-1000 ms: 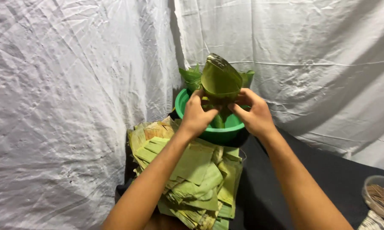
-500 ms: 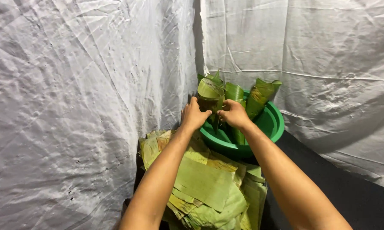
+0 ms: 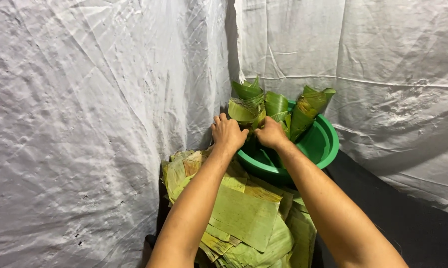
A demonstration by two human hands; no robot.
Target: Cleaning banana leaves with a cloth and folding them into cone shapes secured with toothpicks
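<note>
Both arms reach forward over a pile of cut banana leaves [image 3: 241, 213]. My left hand [image 3: 227, 133] and my right hand [image 3: 270, 133] sit side by side at the near rim of a green plastic basin [image 3: 326, 144]. Together they grip a leaf cone [image 3: 245, 110] whose open mouth tilts up to the left. Several more rolled leaf cones [image 3: 308, 110] stand upright inside the basin, leaning on its far wall. The fingertips are hidden behind the cone and the rim.
White crumpled sheeting [image 3: 95, 109] hangs close behind and to the left, meeting in a fold behind the basin. A black surface [image 3: 408, 218] runs along the right under the basin. The leaf pile fills the space below my forearms.
The view has shifted so the basin now lies to the right. The cone in my hands has come down from above the basin to its near left rim, among the other cones.
</note>
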